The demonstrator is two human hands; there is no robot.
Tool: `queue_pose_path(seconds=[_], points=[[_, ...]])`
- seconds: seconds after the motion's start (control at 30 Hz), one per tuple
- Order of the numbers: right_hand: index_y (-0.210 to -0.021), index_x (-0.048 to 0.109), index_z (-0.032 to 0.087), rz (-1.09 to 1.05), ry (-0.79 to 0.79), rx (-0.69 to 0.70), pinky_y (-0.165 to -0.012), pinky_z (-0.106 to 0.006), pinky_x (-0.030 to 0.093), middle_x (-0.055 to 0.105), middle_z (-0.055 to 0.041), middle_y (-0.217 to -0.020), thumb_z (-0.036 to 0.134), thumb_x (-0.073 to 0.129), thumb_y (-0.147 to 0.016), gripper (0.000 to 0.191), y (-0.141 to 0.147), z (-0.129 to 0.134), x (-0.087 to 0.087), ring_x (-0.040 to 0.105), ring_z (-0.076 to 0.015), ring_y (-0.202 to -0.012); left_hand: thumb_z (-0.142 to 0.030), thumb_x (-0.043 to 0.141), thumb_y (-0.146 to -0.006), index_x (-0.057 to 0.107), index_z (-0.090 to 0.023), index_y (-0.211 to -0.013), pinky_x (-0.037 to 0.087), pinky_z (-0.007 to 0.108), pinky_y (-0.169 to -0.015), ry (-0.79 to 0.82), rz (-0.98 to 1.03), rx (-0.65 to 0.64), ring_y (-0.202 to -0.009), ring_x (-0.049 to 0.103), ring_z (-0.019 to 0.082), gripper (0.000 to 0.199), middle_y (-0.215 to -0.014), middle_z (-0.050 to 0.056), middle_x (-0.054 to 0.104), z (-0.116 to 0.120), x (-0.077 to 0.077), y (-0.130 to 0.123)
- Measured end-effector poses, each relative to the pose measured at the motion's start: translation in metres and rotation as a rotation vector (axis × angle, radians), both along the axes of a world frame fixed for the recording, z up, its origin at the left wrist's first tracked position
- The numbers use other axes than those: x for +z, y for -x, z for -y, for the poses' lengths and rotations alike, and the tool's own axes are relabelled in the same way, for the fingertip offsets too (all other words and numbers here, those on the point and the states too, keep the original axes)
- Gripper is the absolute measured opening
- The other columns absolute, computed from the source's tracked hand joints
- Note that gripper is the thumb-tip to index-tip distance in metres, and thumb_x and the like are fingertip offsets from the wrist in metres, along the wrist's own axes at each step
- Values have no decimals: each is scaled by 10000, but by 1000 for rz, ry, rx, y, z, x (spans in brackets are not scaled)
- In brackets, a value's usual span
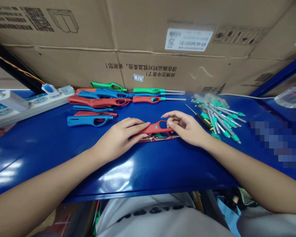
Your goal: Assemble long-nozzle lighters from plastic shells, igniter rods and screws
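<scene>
A red lighter casing half [156, 127] with a finger loop lies tilted between my hands. Just below it is the matching red half [153, 139], with wires, a green trigger and a metal tube showing inside. My left hand [122, 133] grips the upper casing half by its left end, fingers on top and thumb along the near edge. At the loop end, my right hand [187, 129] is curled, thumb and fingertips closed on the casing's edge. A black and yellow screwdriver [203, 121] lies just beyond my right hand.
Loose red, blue and green casings [96, 102] lie at the back left. Two assembled lighters [146, 99] sit at the back middle. Metal tubes with green parts [223, 117] are heaped right. A white power strip [39, 100] stands left; a cardboard box [88, 59] walls the back.
</scene>
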State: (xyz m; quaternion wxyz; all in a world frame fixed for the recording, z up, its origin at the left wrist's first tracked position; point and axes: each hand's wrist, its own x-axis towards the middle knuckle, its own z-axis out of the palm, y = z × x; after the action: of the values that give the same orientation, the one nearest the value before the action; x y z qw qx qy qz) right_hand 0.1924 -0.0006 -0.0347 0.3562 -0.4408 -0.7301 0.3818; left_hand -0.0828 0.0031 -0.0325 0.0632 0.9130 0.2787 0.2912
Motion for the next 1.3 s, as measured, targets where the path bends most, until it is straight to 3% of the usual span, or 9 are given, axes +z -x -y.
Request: queue_pose_path(seconds=[0.13,0.23,0.5,0.87,1.17,1.3], points=[[-1231,636,208,320,-316,69,-840,-377,499,676,-56,-967,403,688,-911,379,-1,3,2,626,-202,-879,-316,535,-1030,663,-146,-1292,582,358,-910,4,-52,-38,-1044,691,224,337,-1176,119,706,-2,4,3],[-1221,636,211,432,-408,116,-907,-404,452,688,-73,-1007,402,666,-932,347,-1,4,2,623,-227,-944,-349,543,-1024,664,-172,-1300,586,345,-882,62,-70,-46,-1006,706,217,349,-1155,99,718,-3,7,4],[-1150,621,204,511,-441,178,-969,-421,377,679,-93,-1112,382,675,-908,305,0,6,1,600,-256,-1048,-348,599,-988,717,-185,-1169,566,356,-878,117,-118,-76,-977,690,217,270,-1098,84,738,-4,10,5],[-1143,628,214,565,-433,196,-983,-420,360,656,-83,-1126,391,679,-903,303,1,7,0,584,-253,-1081,-350,603,-985,704,-191,-1173,549,352,-887,171,-143,-68,-1008,669,222,267,-1107,82,727,-3,4,3],[-1175,652,227,618,-463,190,-987,-452,373,641,-103,-1140,409,667,-905,326,-1,6,0,576,-272,-1068,-295,623,-955,710,-186,-1141,548,353,-833,109,-221,-60,-964,667,228,232,-1074,81,727,-1,6,2],[-1230,644,208,660,-504,208,-998,-463,372,645,-114,-1147,340,662,-883,371,-1,7,1,583,-281,-1086,-218,599,-943,684,-159,-1210,561,392,-869,42,-262,-39,-1003,662,254,286,-1106,100,720,1,4,2]])
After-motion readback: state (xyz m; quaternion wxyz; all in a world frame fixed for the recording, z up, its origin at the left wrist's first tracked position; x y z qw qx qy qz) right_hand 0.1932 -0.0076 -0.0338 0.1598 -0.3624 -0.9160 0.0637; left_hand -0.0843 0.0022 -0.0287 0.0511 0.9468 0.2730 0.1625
